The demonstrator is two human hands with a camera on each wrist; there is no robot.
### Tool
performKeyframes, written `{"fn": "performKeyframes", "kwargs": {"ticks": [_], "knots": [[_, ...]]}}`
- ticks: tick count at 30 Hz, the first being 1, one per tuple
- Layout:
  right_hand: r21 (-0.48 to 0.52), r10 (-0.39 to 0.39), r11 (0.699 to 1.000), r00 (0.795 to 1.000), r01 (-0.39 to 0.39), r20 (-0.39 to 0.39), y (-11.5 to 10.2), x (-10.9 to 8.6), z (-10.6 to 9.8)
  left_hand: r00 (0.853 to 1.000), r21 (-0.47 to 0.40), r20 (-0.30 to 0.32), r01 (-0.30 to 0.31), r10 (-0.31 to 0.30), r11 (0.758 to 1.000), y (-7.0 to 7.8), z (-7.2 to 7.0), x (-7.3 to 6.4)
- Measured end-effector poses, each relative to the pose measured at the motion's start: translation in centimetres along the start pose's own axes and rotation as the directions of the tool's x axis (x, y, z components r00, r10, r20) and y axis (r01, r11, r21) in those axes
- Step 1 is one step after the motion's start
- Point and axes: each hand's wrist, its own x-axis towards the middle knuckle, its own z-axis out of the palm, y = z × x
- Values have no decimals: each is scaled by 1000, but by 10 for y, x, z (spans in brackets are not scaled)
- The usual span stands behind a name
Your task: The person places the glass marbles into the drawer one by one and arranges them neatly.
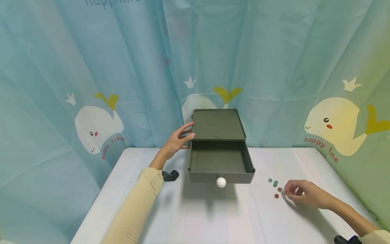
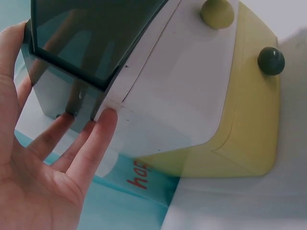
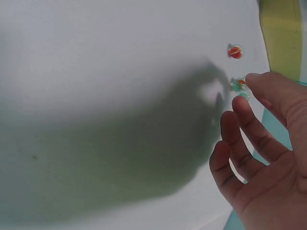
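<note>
A small chest of drawers has a dark olive top (image 1: 217,123), with a white drawer front (image 2: 192,91) and a yellow one (image 2: 254,115) below in the left wrist view. Its olive top drawer (image 1: 217,159) is pulled out, bare inside, with a white knob (image 1: 221,182). My left hand (image 1: 176,139) rests spread fingers against the chest's upper left side. On the white table, my right hand (image 1: 309,194) hovers with bent fingers beside several glass marbles, among them a green one (image 1: 270,180) and an orange one (image 1: 276,196). Nothing shows between its thumb and fingers.
The white table (image 1: 146,217) carries the chest near its back edge. Behind it and at both sides hangs a blue-green curtain (image 1: 137,67) printed with whales. A yellow knob (image 2: 217,13) and a dark green knob (image 2: 271,61) stick out from the lower drawers.
</note>
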Motion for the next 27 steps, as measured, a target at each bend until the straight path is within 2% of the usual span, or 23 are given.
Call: {"fn": "performKeyframes", "kwargs": {"ticks": [9, 17, 27], "knots": [[-36, -78, 996, 997, 77, -22, -8, 10, -16, 1000, 3, 2, -1, 1, 1000, 0, 1, 0], [-45, -31, 999, 999, 30, -31, -23, 18, -30, 1000, 8, -4, 1, -1, 1000, -1, 1, -2], [-90, 10, 996, 996, -18, -90, -42, 33, -48, 1000, 17, -9, 0, 0, 1000, 0, 1, 0]]}}
